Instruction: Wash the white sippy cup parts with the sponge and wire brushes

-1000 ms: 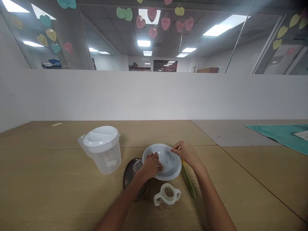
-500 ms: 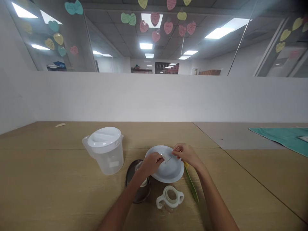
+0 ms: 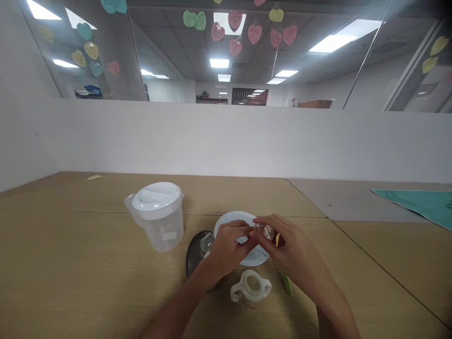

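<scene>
Over the white plate (image 3: 230, 217) my two hands meet. My right hand (image 3: 291, 242) is closed round a small clear, round piece (image 3: 264, 230) that looks like glass or plastic. From the other side, the fingertips of my left hand (image 3: 228, 247) pinch at its left edge. A thin dark line lies on the plate below the right fingers; I cannot make out what it is. Left of the plate, a dark oval tray (image 3: 193, 256) holds a clear rounded item (image 3: 206, 242), and my left forearm partly covers the tray.
Closer to me stands a clear jar with a white two-handled collar (image 3: 251, 287). A green-and-yellow strip (image 3: 286, 283) lies partly behind my right hand. A lidded pitcher (image 3: 160, 216) stands to the left, a teal cloth (image 3: 420, 202) lies far right, and a white wall rises behind the table.
My hands have come together over the plate, and the right one now holds the clear round piece. Before, they were apart, each pinching something small. The view has shifted slightly.
</scene>
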Available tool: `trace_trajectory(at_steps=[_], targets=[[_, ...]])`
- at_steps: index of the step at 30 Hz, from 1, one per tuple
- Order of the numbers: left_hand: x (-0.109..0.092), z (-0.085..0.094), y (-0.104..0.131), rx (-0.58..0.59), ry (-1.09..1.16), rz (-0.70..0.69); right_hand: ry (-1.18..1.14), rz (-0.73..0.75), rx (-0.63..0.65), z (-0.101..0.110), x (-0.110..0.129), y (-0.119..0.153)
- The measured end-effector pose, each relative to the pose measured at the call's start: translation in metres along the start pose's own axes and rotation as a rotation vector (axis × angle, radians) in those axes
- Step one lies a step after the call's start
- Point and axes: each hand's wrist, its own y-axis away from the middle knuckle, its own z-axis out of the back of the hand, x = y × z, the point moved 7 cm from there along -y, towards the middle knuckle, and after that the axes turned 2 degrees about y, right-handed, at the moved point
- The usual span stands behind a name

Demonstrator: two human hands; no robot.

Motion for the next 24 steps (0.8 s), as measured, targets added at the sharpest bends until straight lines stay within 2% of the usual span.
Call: trace_trajectory(at_steps=[4, 8, 13, 18, 24], targets=[[-0.007, -0.002, 0.004, -0.032, 0.037, -0.004, 0.078, 0.075, -0.07, 0.005, 0.01, 0.008], [-0.008, -0.006, 0.005, 0.008, 0.005, 0.019, 0.111, 0.132, -0.04, 0.005, 0.015, 0.015], [-0.003, -0.019, 0.015, 0.283, -0.194, 0.161, 0.179, 0.133, -0.12, 0.019, 0.021, 0.024], [0.004, -0.037, 0.034, 0.504, -0.37, 0.2, 0.228, 0.088, -0.113, 0.026, 0.018, 0.029], [0.023, -0.058, 0.043, 0.657, -0.451, 0.203, 0.242, 0.09, -0.028, 0.017, 0.015, 0.034]])
